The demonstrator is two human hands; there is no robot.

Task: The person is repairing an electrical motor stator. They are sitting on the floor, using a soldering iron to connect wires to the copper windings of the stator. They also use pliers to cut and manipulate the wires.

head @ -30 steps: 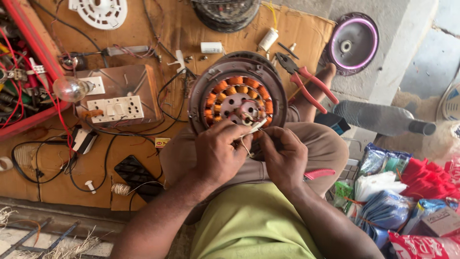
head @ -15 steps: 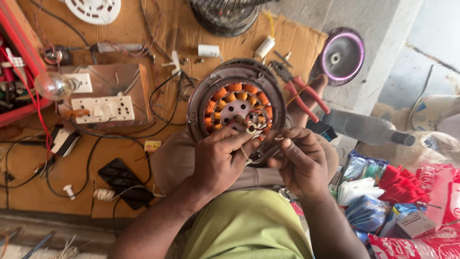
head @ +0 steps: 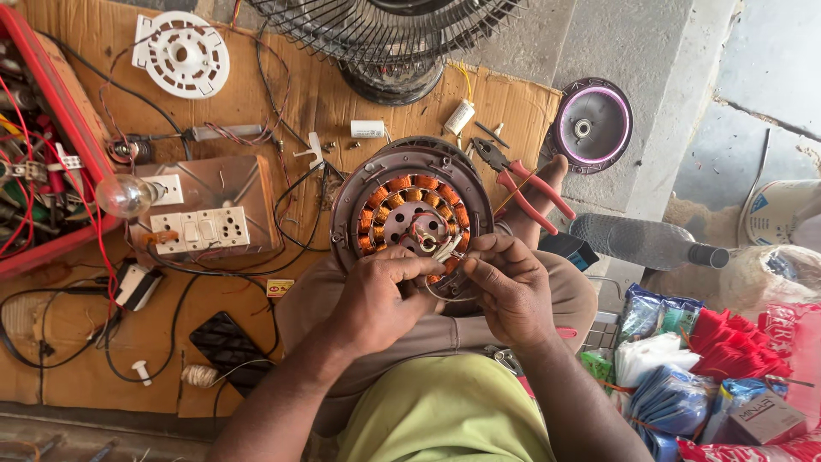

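Note:
A round fan motor (head: pixel 402 210) with copper windings rests on my lap, open side up. My left hand (head: pixel 376 295) and my right hand (head: pixel 511 289) meet at its near edge. Both pinch thin white-sleeved wires (head: pixel 443 250) that come out of the motor's middle. The fingertips hide where the wires end. Red-handled pliers (head: pixel 526 184) lie just beyond my right hand, on the cardboard by my foot.
A wooden switchboard (head: pixel 209 214) with a bulb (head: pixel 124 195) sits left, with cables and a red toolbox (head: pixel 43 154). A table fan (head: pixel 389 43) stands at the back, a purple motor cover (head: pixel 590 127) right of it. Bags and packets (head: pixel 701 368) crowd the right.
The view has shifted, so the motor sits lower and nearer. My hands stay together on the wires at the motor's near edge, the fingers slightly reworked.

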